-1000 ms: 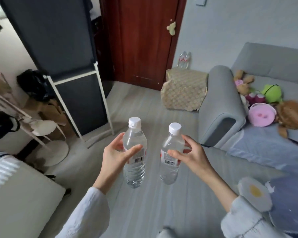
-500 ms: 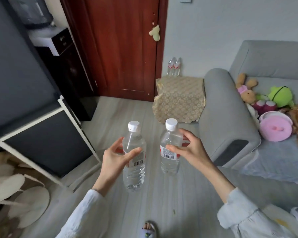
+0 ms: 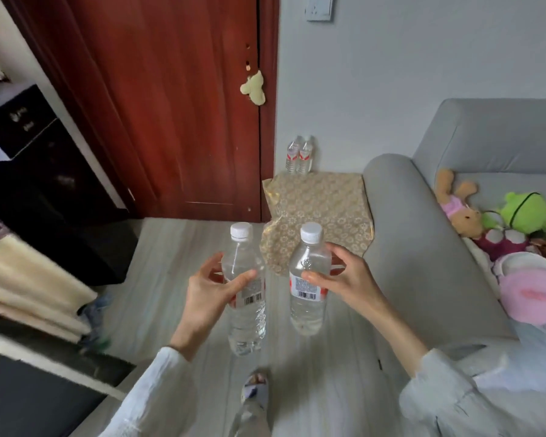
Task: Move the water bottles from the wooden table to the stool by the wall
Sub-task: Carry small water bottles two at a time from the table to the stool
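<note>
My left hand (image 3: 210,294) grips a clear water bottle (image 3: 245,320) with a white cap, held upright above the floor. My right hand (image 3: 347,282) grips a second upright bottle (image 3: 308,307) at its red-and-white label. Ahead stands the stool (image 3: 319,203), draped in a gold patterned cloth, against the grey wall between the door and the sofa arm. Two more water bottles (image 3: 300,156) stand side by side at the stool's back edge, by the wall.
A red-brown door (image 3: 171,105) is at the left of the stool. The grey sofa (image 3: 423,247) with plush toys (image 3: 498,222) fills the right. A black cabinet (image 3: 44,184) and cream fabric (image 3: 22,279) line the left. My foot (image 3: 254,389) shows on the pale floor.
The stool, door and sofa have come closer and larger as I walked forward. Both hands keep the same hold on their bottles. The dark panel frame has slid off to the left.
</note>
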The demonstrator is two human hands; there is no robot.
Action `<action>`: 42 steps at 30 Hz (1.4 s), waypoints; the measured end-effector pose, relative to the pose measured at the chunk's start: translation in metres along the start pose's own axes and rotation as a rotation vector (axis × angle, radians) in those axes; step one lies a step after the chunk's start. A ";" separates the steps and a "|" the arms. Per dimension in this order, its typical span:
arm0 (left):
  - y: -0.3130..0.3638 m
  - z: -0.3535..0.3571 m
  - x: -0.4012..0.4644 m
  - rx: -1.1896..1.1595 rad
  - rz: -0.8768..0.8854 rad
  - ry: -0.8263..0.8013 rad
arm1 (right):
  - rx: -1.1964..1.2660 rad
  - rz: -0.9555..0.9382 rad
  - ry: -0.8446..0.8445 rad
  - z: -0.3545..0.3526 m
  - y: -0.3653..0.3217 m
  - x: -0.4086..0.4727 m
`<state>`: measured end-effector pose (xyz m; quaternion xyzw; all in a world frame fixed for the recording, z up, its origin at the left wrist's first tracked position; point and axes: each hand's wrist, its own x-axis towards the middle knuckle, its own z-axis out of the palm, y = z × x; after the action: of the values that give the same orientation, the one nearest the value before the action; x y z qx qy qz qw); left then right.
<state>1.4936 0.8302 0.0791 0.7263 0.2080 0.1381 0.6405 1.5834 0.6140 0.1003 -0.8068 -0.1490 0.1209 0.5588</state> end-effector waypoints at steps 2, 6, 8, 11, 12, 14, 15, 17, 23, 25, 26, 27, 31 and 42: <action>0.007 0.011 0.057 0.020 -0.010 -0.035 | 0.002 0.015 0.014 -0.005 0.000 0.050; 0.035 0.043 0.164 0.057 -0.005 -0.100 | 0.028 0.039 0.070 -0.029 -0.001 0.142; 0.046 0.065 0.210 0.084 -0.004 -0.132 | 0.047 0.060 0.108 -0.045 0.003 0.182; 0.051 0.102 0.267 0.080 -0.010 -0.160 | 0.065 0.079 0.140 -0.072 0.014 0.237; 0.050 0.115 0.283 0.075 -0.020 -0.161 | 0.058 0.083 0.143 -0.082 0.020 0.256; 0.045 0.143 0.315 0.079 -0.054 -0.159 | 0.042 0.093 0.145 -0.103 0.033 0.293; 0.041 0.157 0.330 0.089 -0.072 -0.158 | 0.031 0.096 0.142 -0.115 0.041 0.312; 0.033 0.187 0.360 0.112 -0.104 -0.149 | 0.014 0.098 0.122 -0.138 0.057 0.350; 0.034 0.270 0.445 0.212 -0.189 -0.126 | -0.091 0.102 0.087 -0.212 0.096 0.459; 0.035 0.291 0.474 0.236 -0.215 -0.115 | -0.141 0.114 0.066 -0.232 0.109 0.495; 0.035 0.301 0.488 0.250 -0.223 -0.110 | -0.156 0.123 0.066 -0.239 0.115 0.512; 0.034 0.310 0.502 0.267 -0.227 -0.108 | -0.166 0.132 0.067 -0.246 0.122 0.530; 0.018 0.342 0.560 0.322 -0.243 -0.129 | -0.203 0.180 0.031 -0.257 0.156 0.598; -0.086 0.424 0.704 0.383 -0.299 -0.110 | -0.177 0.350 -0.044 -0.224 0.283 0.726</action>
<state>2.2972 0.8053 -0.1123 0.8020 0.3001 -0.0399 0.5150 2.3665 0.5988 -0.1087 -0.8636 -0.0288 0.2202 0.4527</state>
